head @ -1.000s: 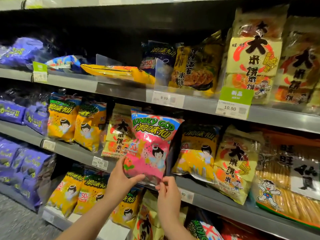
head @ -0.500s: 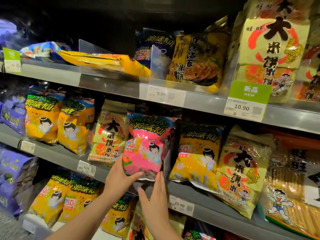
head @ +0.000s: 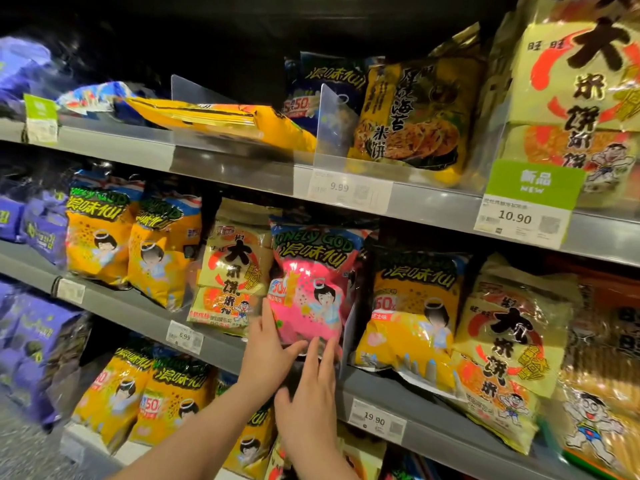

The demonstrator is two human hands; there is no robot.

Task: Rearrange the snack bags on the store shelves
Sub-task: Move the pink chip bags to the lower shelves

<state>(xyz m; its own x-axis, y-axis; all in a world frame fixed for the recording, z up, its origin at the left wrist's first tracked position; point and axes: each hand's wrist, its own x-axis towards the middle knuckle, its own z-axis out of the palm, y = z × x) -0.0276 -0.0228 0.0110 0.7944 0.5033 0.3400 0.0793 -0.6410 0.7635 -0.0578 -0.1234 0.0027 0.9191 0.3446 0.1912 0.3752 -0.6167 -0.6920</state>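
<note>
A pink Lonely God snack bag (head: pixel 311 289) stands upright on the middle shelf (head: pixel 121 306), between a cream rice-cracker bag (head: pixel 232 268) and a clear divider (head: pixel 348 337). My left hand (head: pixel 268 355) grips the bag's lower left corner, fingers up its side and thumb under its bottom edge. My right hand (head: pixel 310 407) is flat, with its fingertips pressed against the bag's bottom edge.
Yellow Lonely God bags (head: pixel 412 317) and a leaning rice-cracker bag (head: pixel 505 344) fill the slot right of the divider. On the upper shelf a yellow bag (head: pixel 221 116) lies flat. Purple bags (head: pixel 38 223) sit at far left. More yellow bags (head: pixel 145 400) stand on the lower shelf.
The pink bag has gone from in front of the shelf back into its slot beside the divider. My right hand let go of its bottom corner and flattened against it.
</note>
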